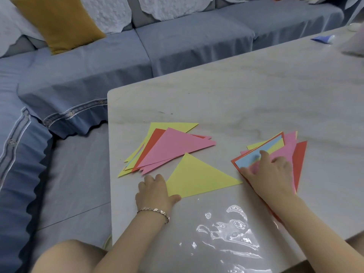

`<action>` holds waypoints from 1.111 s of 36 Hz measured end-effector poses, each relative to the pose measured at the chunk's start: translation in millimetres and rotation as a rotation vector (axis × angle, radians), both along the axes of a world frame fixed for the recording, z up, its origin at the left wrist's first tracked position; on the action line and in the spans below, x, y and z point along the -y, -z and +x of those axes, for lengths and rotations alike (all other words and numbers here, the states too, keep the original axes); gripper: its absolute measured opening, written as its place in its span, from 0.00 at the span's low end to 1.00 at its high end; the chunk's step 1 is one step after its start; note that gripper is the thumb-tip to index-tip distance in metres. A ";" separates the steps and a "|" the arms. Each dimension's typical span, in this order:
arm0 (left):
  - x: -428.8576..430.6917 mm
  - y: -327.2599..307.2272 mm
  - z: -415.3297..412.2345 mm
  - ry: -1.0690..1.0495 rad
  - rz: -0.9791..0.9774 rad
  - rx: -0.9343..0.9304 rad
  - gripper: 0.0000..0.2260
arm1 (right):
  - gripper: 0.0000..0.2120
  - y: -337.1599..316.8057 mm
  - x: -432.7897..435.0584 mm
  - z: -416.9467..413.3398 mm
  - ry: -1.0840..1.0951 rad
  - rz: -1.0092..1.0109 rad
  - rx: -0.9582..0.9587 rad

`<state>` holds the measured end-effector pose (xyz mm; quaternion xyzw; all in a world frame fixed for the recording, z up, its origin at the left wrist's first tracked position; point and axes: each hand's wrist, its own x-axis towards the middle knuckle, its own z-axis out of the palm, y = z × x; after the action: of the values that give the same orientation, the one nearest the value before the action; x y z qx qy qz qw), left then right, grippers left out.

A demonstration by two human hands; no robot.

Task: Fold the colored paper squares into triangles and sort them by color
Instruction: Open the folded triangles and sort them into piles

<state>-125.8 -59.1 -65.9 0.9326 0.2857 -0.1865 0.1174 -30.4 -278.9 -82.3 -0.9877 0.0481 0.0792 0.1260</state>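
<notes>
A blue fabric sofa (177, 46) fills the view from nine to one o'clock, with a mustard-yellow cushion (59, 22) leaning on it at eleven. A pale grey marbled worktop (256, 91) takes up the right half. A clear glossy plastic sheet (226, 233) lies on its near edge at five o'clock.

At the centre of the worktop lies a loose pile of folded paper triangles (177, 146) in pink, red and yellow, overlapping one another. At three o'clock from it, apart, sits a fanned stack of paper sheets (275, 144) in red, pink, yellow and light blue. Between the two, nearer the person, a single yellow paper triangle (197, 178) lies flat, apex pointing away.

The left hand (155, 190) has curled fingers and grips the yellow triangle's near left corner. The right hand (273, 174) rests spread on the stack, one fingertip on the light blue sheet. A silver link bracelet (155, 212) circles the left wrist.
</notes>
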 end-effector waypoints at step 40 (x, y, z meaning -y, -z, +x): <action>-23.3 -22.0 26.1 -0.061 -0.148 0.609 0.21 | 0.39 2.3 11.1 3.5 0.153 0.088 -0.001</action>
<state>-99.7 -35.8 -43.9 0.9256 0.2508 0.0846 0.2705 -26.9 -290.0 -84.6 -0.9746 0.1198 0.0718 0.1750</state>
